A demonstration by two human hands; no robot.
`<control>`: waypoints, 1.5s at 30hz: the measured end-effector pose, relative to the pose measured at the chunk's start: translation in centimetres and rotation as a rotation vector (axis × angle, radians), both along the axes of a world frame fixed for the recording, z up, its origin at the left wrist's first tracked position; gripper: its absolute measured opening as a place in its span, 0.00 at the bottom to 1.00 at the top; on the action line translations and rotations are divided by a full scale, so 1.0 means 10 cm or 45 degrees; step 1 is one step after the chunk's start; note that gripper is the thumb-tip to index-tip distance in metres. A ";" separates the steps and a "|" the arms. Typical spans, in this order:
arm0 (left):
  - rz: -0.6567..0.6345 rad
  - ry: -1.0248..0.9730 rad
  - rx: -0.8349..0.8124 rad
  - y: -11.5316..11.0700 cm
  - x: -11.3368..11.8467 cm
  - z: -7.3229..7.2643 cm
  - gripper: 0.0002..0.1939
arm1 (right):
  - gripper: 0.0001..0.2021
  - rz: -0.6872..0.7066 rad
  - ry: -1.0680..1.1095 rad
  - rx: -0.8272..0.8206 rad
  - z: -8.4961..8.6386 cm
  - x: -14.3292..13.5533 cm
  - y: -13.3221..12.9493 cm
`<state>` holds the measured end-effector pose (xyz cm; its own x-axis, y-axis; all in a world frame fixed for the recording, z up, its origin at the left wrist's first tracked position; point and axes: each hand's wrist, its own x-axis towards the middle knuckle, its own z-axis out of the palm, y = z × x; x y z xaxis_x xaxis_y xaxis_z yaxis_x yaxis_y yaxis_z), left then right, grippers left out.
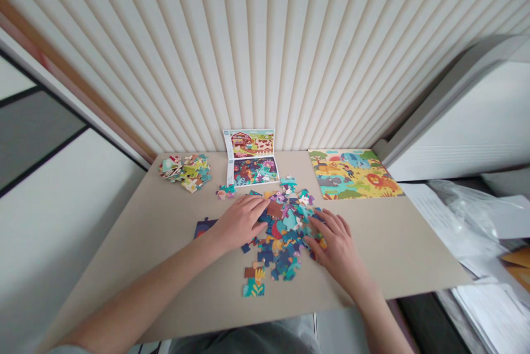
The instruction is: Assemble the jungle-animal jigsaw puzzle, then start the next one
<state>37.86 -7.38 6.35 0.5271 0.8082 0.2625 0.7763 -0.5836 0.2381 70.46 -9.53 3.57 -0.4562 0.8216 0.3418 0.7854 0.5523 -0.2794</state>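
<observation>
Colourful jigsaw pieces, mostly blue, teal and purple, lie in a loose overlapping heap at the middle of the table. At the heap's left side my left hand rests with its fingers stretched over the pieces and thumb apart. My right hand is at the right side, fingers spread and touching the edge pieces. Neither hand visibly grips a piece; some pieces under the fingers are hidden. Nearer me sit a few teal and brown pieces that look joined. A dark blue piece is partly covered by my left forearm.
Behind the heap, a folded picture sheet leans against the pleated screen. A second pile of pieces lies back left. An assembled animal puzzle occupies the back right of the beige table. Papers lie beyond the right edge.
</observation>
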 end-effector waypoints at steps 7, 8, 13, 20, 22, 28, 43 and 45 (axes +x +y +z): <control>0.093 0.029 -0.032 0.18 -0.22 0.03 0.37 | 0.26 0.141 -0.058 -0.090 -0.01 -0.24 0.28; 0.104 0.037 -0.042 0.18 -0.28 0.03 0.38 | 0.25 0.139 -0.047 -0.093 -0.01 -0.23 0.27; 0.023 0.060 -0.114 0.23 -0.28 0.01 0.38 | 0.14 0.106 0.050 -0.159 -0.04 -0.17 0.22; -0.145 0.041 -0.160 0.42 0.17 -0.08 0.35 | 0.11 0.130 0.063 -0.214 -0.03 -0.13 0.20; -0.145 0.032 -0.160 0.43 0.21 -0.08 0.31 | 0.12 0.089 0.048 -0.212 -0.02 -0.08 0.19; -0.096 0.020 -0.127 0.35 0.15 0.02 0.31 | 0.12 -0.090 -0.027 -0.158 -0.02 0.00 0.28; 0.266 0.088 -0.041 0.20 -0.59 0.02 0.28 | 0.24 0.186 -0.147 -0.154 0.11 -0.36 0.23; 0.279 0.091 -0.044 0.17 -0.60 0.02 0.28 | 0.23 0.178 -0.140 -0.162 0.14 -0.36 0.21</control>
<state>31.81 -5.71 6.56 0.3539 0.9133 0.2014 0.8994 -0.3914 0.1948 66.88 -7.45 5.00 -0.5973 0.7813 0.1811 0.7335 0.6235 -0.2706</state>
